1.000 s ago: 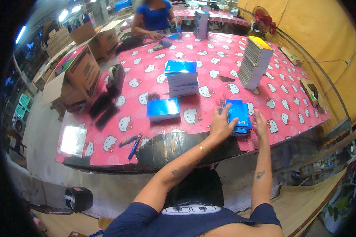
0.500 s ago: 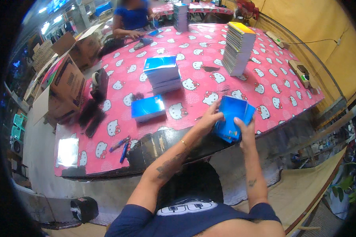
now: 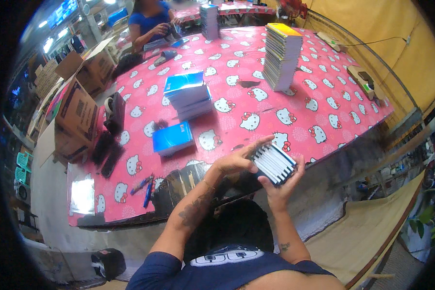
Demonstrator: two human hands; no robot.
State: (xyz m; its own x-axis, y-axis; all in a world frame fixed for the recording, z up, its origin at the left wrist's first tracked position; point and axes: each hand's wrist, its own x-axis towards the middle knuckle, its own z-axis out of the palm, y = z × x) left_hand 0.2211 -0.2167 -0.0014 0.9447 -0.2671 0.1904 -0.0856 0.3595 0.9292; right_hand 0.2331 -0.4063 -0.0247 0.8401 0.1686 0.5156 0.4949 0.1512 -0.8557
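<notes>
Both my hands hold a small stack of thin blue-covered notebooks (image 3: 274,163), lifted off the table and tilted so its white page edges face me. My left hand (image 3: 237,159) lies over the top left of the stack. My right hand (image 3: 281,186) cups it from below. On the pink patterned tablecloth (image 3: 295,101) in front lie a low pile of blue notebooks (image 3: 173,138) and a taller blue-topped pile (image 3: 187,94).
A tall yellow-topped stack of books (image 3: 281,55) stands at the far right, another stack (image 3: 209,20) at the back. A person in blue (image 3: 152,24) works at the far end. Cardboard boxes (image 3: 77,113) stand left. Pens (image 3: 147,186) lie near the front edge.
The stack was resting on the table a second ago. I have lifted it toward me with both hands and turned it so its page edges show.
</notes>
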